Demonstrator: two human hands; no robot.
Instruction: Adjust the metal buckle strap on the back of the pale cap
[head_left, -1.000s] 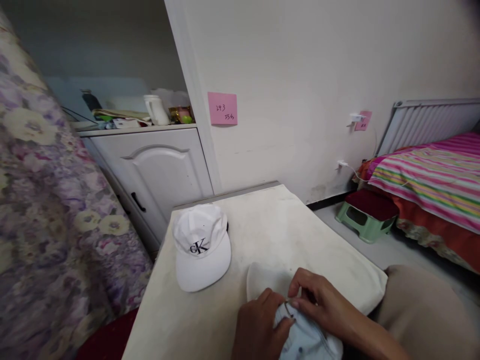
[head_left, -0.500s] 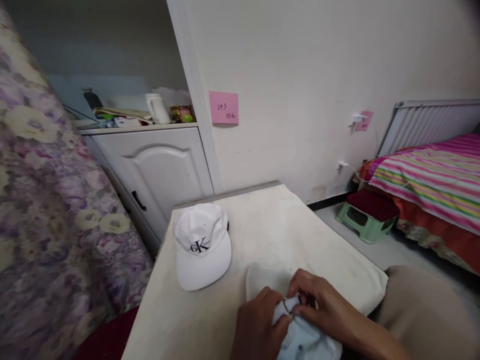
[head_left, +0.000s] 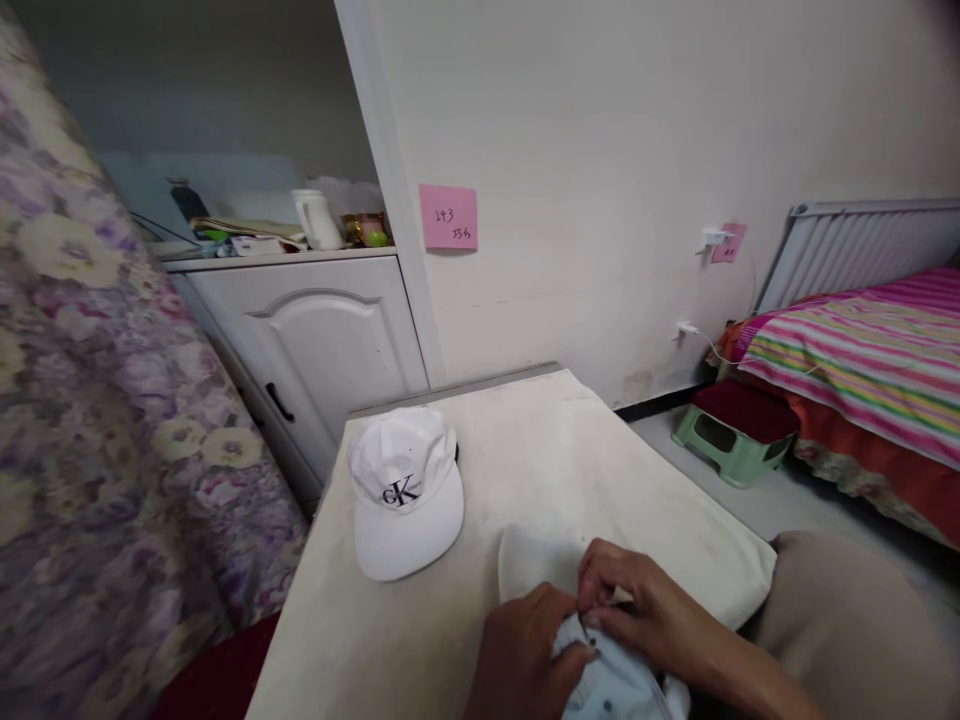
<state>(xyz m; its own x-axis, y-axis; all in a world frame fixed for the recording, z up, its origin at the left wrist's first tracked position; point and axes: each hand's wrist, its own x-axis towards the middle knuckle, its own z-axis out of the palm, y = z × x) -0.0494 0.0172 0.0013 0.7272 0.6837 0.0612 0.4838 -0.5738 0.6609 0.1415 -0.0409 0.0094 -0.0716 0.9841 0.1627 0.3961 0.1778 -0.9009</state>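
Observation:
A light blue cap [head_left: 619,680] lies near the table's front edge, its pale brim [head_left: 536,560] pointing away from me. My left hand [head_left: 525,645] grips the cap's back strap from the left, thumb and fingers closed on it. From the right, my right hand [head_left: 637,605] pinches the same strap close to the left fingertips. The strap's fastening is mostly covered by my fingers. Farther left on the table sits a white cap [head_left: 405,490] with black letters on its front, apart from both hands.
The cream-covered table [head_left: 517,440] stands against the wall. On the left hang a floral curtain [head_left: 112,400] and a white cabinet [head_left: 322,340] holding a white jug [head_left: 319,218]. A green stool [head_left: 735,430] and a striped bed [head_left: 862,340] are to the right.
My fingers have shifted on the strap; the metal-looking buckle visible before is now mostly covered. The light blue cap has moved slightly right. The white cap stays put.

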